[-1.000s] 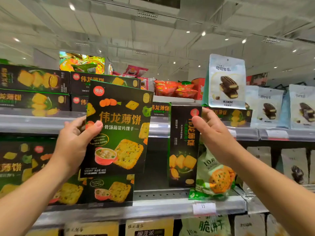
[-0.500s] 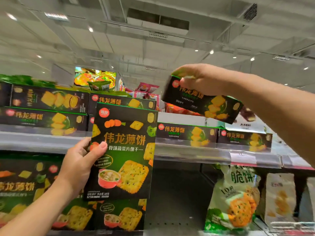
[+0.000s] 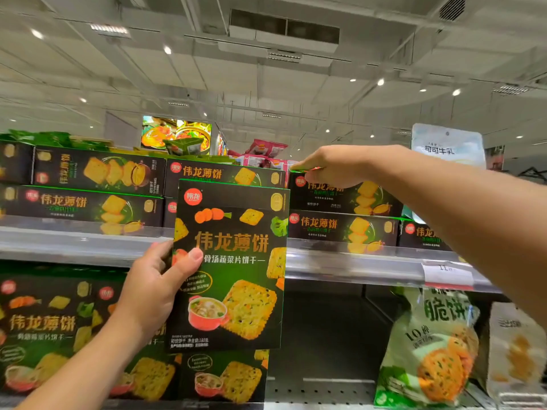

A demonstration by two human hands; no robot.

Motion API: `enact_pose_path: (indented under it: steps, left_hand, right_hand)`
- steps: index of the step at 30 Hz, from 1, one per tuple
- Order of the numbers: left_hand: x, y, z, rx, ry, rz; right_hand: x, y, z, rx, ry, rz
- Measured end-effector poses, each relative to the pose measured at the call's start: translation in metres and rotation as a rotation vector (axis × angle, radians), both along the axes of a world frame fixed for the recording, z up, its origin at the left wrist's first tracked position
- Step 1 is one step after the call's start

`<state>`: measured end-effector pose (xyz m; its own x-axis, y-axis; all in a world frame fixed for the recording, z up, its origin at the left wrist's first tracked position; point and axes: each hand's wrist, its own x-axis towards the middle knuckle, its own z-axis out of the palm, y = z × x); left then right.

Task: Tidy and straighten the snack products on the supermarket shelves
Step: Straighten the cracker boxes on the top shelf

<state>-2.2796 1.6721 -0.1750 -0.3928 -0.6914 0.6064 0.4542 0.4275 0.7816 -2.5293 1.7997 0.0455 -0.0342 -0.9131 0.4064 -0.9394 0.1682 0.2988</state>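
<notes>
The left hand (image 3: 154, 288) grips an upright green biscuit box (image 3: 229, 267) by its left edge, held off the lower shelf, apparently awaiting a slot. The right hand (image 3: 331, 167) curls its fingers round a flat biscuit box (image 3: 343, 199), seating it on the upper shelf (image 3: 355, 263) stack.

A pale ceiling (image 3: 296, 84) filled the upper half of the view, crossed by beams and ducts, with a dark rectangular air unit (image 3: 284, 26) near the top centre. Small round spotlights (image 3: 380, 82) were scattered across it, bright against the grey. Far off at centre left hung a lit, colourful food poster (image 3: 177, 133). A metal shelf rail (image 3: 355, 264) ran across the middle, and below it on the right lay a dark recess with a perforated shelf floor (image 3: 319, 390).
</notes>
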Motion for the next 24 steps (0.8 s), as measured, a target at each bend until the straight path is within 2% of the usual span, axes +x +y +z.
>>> enact_pose_path:
  steps: [18, 20, 22, 24]
  left_hand:
    - [0.001, 0.004, 0.0, 0.005, -0.032, 0.019]
    - [0.003, 0.006, 0.003, -0.013, -0.054, 0.013]
    - [0.007, 0.008, 0.004, -0.061, -0.113, 0.035]
    - [0.01, 0.007, -0.001, -0.212, -0.26, 0.173]
  right_hand:
    - [-0.004, -0.008, -0.023, -0.087, -0.149, -0.012]
    - [0.004, 0.004, -0.032, -0.26, -0.175, 0.132]
    - [0.017, 0.021, -0.054, -0.466, -0.154, 0.391]
    - [0.029, 0.039, -0.088, -0.531, -0.185, 0.554]
